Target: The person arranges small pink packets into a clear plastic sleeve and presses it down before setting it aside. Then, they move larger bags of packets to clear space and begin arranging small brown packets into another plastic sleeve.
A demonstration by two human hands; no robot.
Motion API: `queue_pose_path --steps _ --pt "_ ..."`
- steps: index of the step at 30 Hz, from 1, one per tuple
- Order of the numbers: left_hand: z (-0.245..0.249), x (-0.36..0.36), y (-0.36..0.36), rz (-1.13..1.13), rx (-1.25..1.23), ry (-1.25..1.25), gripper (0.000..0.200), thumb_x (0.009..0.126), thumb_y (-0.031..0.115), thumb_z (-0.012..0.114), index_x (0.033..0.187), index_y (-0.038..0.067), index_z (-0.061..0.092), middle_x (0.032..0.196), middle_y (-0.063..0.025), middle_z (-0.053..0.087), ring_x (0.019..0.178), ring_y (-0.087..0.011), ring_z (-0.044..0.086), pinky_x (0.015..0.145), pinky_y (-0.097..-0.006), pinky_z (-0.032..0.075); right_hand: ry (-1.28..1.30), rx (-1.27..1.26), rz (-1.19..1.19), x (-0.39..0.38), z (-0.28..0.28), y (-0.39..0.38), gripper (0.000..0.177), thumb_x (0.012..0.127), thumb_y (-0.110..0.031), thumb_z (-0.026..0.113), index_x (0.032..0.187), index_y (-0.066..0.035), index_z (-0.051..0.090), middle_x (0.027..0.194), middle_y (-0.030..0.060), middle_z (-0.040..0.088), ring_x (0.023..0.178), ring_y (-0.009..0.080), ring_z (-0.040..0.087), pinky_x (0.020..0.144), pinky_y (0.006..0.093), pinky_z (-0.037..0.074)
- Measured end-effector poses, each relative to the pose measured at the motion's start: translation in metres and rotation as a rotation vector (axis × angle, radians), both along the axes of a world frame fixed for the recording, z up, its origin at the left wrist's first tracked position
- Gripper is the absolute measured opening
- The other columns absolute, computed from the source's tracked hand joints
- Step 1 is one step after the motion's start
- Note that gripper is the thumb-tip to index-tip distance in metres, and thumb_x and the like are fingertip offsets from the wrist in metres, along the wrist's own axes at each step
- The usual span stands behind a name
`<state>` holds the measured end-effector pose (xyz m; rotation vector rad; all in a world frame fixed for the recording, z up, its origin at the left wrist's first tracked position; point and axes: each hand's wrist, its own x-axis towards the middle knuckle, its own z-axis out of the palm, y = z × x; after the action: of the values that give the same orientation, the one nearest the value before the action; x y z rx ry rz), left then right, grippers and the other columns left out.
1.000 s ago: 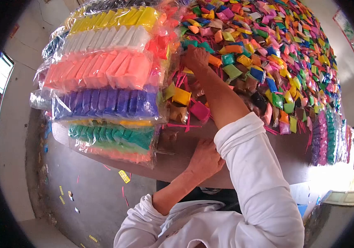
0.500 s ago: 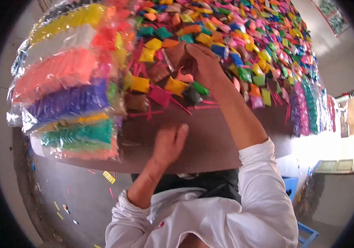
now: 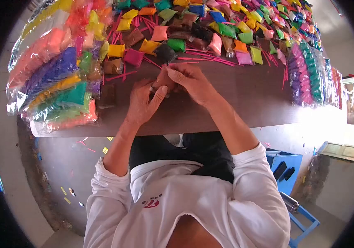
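Observation:
A small brown packet (image 3: 161, 79) is held up over the near part of the table, between my two hands. My left hand (image 3: 143, 101) is closed on its lower left side, the thumb pointing up along it. Pinching the packet's upper right edge are the thumb and fingers of my right hand (image 3: 191, 82). Fingers cover much of the packet. Just beyond the hands lie a black packet (image 3: 165, 53), a magenta packet (image 3: 134, 58) and thin pink strips (image 3: 210, 58).
Many colourful packets (image 3: 226, 29) spread over the far table. Clear bags of packets are stacked at the left (image 3: 49, 78) and stand at the right (image 3: 307, 76). Another brown packet (image 3: 107, 96) lies left of my hands. A blue stand (image 3: 286, 169) is on the floor at right.
My right hand has come back from the pile toward me with the brown packet. My left hand has moved up and left and now grips it too. The view has shifted.

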<state>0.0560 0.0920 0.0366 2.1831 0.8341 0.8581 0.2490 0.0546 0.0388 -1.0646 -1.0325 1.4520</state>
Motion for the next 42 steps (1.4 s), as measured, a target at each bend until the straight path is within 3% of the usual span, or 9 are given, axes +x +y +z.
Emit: queue_pose_path --steps 4,9,12,18,21,24,30,36,42 --pt "-0.012 -0.004 0.002 -0.015 -0.155 -0.015 0.043 0.095 0.043 0.055 0.085 0.003 0.068 0.081 -0.0184 0.064 0.082 -0.0373 0.061 0.072 -0.0440 0.045 -0.024 0.089 0.072 -0.004 -0.009 0.002 0.018 0.096 -0.020 0.063 0.099 -0.002 0.068 0.091 0.0014 0.066 0.082 0.0091 0.058 0.074 0.0273 0.049" --pt "-0.021 -0.006 0.004 -0.065 -0.066 -0.036 0.047 0.094 0.047 0.054 0.088 0.004 0.070 0.086 -0.0184 0.066 0.087 -0.0358 0.063 0.076 -0.0422 0.045 -0.030 0.211 0.160 -0.004 -0.012 0.005 0.015 0.095 -0.014 0.062 0.099 -0.001 0.068 0.092 0.0027 0.068 0.083 0.0094 0.058 0.076 0.0275 0.048" --pt "-0.013 -0.009 0.003 -0.089 -0.083 0.017 0.043 0.093 0.045 0.057 0.090 0.004 0.071 0.087 -0.0183 0.067 0.086 -0.0352 0.063 0.075 -0.0408 0.046 -0.049 0.248 0.114 -0.006 -0.013 0.003 0.016 0.096 -0.015 0.062 0.100 -0.002 0.069 0.092 0.0021 0.068 0.084 0.0088 0.058 0.076 0.0276 0.049" --pt "-0.006 -0.007 0.000 -0.053 -0.199 -0.101 0.036 0.089 0.041 0.064 0.089 0.005 0.071 0.083 -0.0176 0.067 0.080 -0.0338 0.063 0.070 -0.0390 0.046 0.040 0.029 0.054 -0.004 -0.009 0.002 0.021 0.094 -0.023 0.066 0.102 -0.003 0.070 0.092 -0.0005 0.068 0.084 0.0072 0.058 0.075 0.0261 0.048" --pt "-0.012 -0.010 0.005 -0.153 -0.059 -0.032 0.038 0.088 0.042 0.065 0.088 0.005 0.070 0.082 -0.0175 0.066 0.077 -0.0349 0.061 0.069 -0.0412 0.045 0.036 0.143 0.186 -0.001 -0.016 0.006 0.025 0.094 -0.026 0.067 0.104 -0.003 0.070 0.088 -0.0004 0.068 0.080 0.0069 0.058 0.074 0.0256 0.048" --pt "-0.014 -0.011 0.006 -0.136 -0.051 0.010 0.039 0.088 0.044 0.065 0.087 0.005 0.070 0.079 -0.0165 0.064 0.075 -0.0358 0.059 0.068 -0.0426 0.043 -0.092 0.216 0.124 -0.005 -0.020 0.005 0.025 0.095 -0.026 0.065 0.104 -0.004 0.070 0.086 0.0000 0.068 0.078 0.0074 0.058 0.073 0.0255 0.049" --pt "-0.015 -0.008 0.003 -0.060 -0.158 -0.096 0.040 0.090 0.043 0.061 0.082 0.004 0.067 0.076 -0.0166 0.062 0.074 -0.0360 0.058 0.067 -0.0436 0.043 -0.123 0.112 0.039 -0.006 -0.003 0.001 0.026 0.095 -0.023 0.064 0.113 -0.004 0.067 0.093 -0.0008 0.066 0.080 0.0075 0.058 0.071 0.0245 0.049" --pt "-0.017 -0.005 0.001 0.019 -0.029 -0.063 0.033 0.090 0.033 0.062 0.081 0.002 0.066 0.077 -0.0187 0.062 0.073 -0.0389 0.059 0.069 -0.0468 0.043 -0.196 0.191 0.017 -0.007 -0.019 0.003 0.024 0.096 -0.020 0.061 0.112 -0.002 0.065 0.090 -0.0015 0.063 0.077 0.0063 0.055 0.067 0.0248 0.047" --pt "-0.018 0.000 -0.003 0.016 0.391 0.123 0.017 0.084 0.019 0.065 0.079 0.002 0.065 0.088 -0.0172 0.066 0.079 -0.0405 0.062 0.068 -0.0480 0.048 -0.227 0.283 -0.215 -0.007 0.001 0.029 0.021 0.094 -0.017 0.059 0.105 -0.001 0.066 0.087 0.0036 0.065 0.077 0.0109 0.059 0.069 0.0281 0.048"
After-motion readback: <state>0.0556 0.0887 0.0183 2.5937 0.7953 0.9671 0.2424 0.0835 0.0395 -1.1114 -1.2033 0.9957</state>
